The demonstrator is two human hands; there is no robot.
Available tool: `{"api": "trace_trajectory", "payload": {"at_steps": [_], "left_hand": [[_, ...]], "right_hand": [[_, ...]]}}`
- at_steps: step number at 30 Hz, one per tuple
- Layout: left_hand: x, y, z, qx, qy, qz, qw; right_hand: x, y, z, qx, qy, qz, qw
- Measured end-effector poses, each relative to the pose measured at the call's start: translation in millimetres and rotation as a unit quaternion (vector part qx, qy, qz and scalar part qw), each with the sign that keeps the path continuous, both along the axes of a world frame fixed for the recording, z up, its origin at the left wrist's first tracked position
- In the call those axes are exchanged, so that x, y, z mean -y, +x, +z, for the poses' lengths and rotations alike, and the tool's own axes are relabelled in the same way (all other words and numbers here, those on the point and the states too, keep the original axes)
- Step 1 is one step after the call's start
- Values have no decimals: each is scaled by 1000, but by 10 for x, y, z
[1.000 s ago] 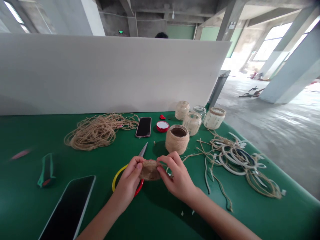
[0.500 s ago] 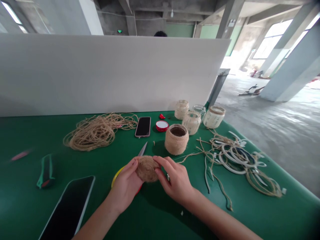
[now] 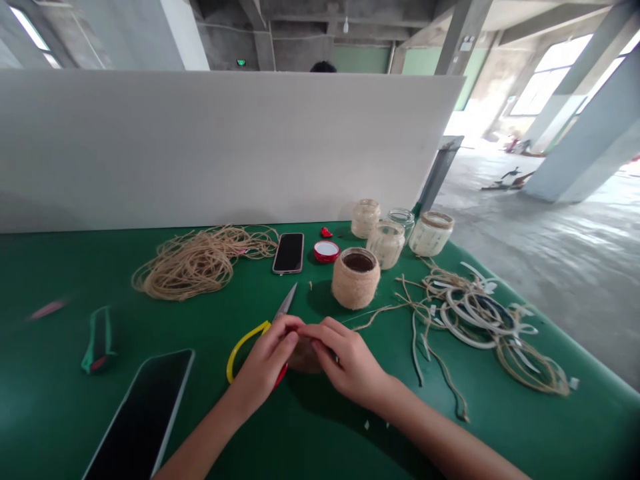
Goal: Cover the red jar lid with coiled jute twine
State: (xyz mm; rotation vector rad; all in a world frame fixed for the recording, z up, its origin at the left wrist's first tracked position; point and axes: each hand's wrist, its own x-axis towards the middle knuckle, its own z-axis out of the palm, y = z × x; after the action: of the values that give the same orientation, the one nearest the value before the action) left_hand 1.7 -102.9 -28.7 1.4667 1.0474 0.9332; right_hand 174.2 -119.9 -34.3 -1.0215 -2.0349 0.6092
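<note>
Half a second earlier, the round, flat disc of brown coiled fibre (image 3: 303, 361) had shown you its spiral face; now it was tipped, its upper part hidden behind your fingers and only a dim brown portion showing below them. It was between your hands, above the green, smooth-surfaced worktop (image 3: 280, 443). Your left hand (image 3: 267, 357) had a narrow grip on the disc's left side, thumb and fingers drawn together; your right hand (image 3: 353, 357) was closed at its upper right edge, fingertips meeting those of the left, though just what they pinched could not be told. The hands had come closer together, and more of the yellow handle of the scissors with yellow and red handles and a grey metal blade (image 3: 286, 304) was uncovered beside your left hand. For the work in hand, the change suggested that your attention had gone from the disc's face to its edge, with both hands needed to keep it steady. Beyond your hands, the round, open jar wrapped in tan fibre (image 3: 355, 285) stood upright, apart from the disc. A thin, tan strand of cord (image 3: 373, 321) lay near your right hand; whether it joined the disc was hidden.
</note>
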Motion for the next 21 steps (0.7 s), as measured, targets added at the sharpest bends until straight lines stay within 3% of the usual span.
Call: {"api": "trace_trajectory", "payload": {"at_steps": [6, 21], "left_hand": [[48, 47, -8, 8, -12, -16, 1000], [8, 43, -4, 27, -12, 89, 996]], "right_hand": [[-11, -10, -3, -3, 10, -30, 999], [-56, 60, -14, 124, 117, -56, 984]]}}
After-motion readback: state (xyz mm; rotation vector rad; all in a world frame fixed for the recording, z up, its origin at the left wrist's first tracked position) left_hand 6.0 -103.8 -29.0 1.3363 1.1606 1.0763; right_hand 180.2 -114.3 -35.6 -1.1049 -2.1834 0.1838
